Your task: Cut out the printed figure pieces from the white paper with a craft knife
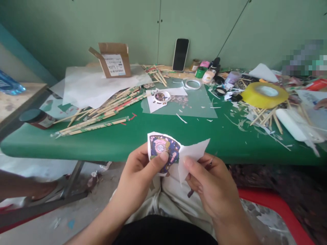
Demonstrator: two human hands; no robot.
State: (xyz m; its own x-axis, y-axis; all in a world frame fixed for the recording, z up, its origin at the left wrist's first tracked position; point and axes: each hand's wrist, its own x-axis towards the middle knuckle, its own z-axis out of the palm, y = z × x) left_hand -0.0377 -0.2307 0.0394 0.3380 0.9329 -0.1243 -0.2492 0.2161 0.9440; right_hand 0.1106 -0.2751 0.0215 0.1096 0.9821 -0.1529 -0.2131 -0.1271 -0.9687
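Observation:
My left hand [140, 175] pinches a printed paper piece [160, 147], dark blue with pink flower shapes and a white border, thumb on its face. My right hand [209, 180] is closed on a blank white paper piece [192, 153], its thumb pressing from above. The two papers meet at the printed piece's right edge; whether they are still joined I cannot tell. A small dark object [190, 193] shows under my right fingers, too little of it to name. Both hands are over my lap, just in front of the green table [102, 144].
Wrapped chopsticks [107, 112], a dark jar [37, 118] and an open cardboard box [116, 61] lie to the left. A phone [181, 54] leans against the wall. At right are yellow tape [265, 93], a white glue bottle [293, 124], paint jars [201, 71] and paper scraps.

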